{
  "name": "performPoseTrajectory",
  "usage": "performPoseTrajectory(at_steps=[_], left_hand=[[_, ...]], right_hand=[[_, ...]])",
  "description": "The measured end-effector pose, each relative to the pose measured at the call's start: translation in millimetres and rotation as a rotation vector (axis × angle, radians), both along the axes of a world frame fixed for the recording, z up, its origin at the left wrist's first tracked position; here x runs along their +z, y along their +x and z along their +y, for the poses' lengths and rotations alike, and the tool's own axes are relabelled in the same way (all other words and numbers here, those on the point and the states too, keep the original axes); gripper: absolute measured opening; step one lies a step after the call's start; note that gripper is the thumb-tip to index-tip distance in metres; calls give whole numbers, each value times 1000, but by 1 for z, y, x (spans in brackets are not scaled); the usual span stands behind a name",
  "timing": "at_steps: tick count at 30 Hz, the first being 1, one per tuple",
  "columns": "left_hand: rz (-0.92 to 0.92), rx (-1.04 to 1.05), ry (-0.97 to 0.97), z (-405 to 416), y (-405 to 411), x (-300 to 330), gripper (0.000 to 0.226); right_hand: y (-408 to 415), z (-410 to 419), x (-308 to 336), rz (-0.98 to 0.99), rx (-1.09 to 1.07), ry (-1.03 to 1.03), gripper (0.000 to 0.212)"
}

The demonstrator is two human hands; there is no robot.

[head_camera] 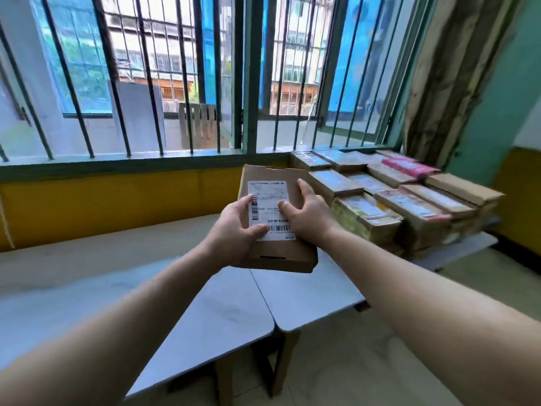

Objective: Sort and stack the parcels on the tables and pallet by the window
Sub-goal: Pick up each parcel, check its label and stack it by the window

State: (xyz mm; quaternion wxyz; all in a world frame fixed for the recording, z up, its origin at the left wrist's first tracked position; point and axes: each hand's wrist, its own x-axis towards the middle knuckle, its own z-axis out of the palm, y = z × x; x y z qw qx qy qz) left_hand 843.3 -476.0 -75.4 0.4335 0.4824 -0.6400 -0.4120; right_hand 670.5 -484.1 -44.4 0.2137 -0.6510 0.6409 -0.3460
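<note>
A flat brown cardboard parcel point(273, 183) with a white shipping label is held up in the air in front of the window, above the tables. My left hand point(234, 227) grips its left edge, thumb across the label's lower part. My right hand point(306, 212) grips its right edge, thumb on the label. To the right, several taped cardboard parcels point(392, 194) lie in rows and stacks on the right table, one of them pink point(409, 167).
Two grey-white tables point(222, 312) meet below my arms, the right one point(316, 294) carrying the stacks. A barred window point(187, 83) and yellow wall run behind. A peeling pillar point(456, 68) stands at the right. Tiled floor lies below.
</note>
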Motion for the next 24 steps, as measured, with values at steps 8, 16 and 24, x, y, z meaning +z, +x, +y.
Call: performPoseTrajectory(at_steps=[8, 16, 24], left_hand=[[17, -192, -48, 17, -178, 22, 79], [-108, -345, -81, 27, -328, 24, 77], [-189, -491, -118, -9, -438, 22, 74]], right_hand=[[-178, 50, 28, 56, -224, -16, 77], [-322, 93, 29, 50, -428, 0, 76], [-418, 79, 17, 29, -612, 5, 78]])
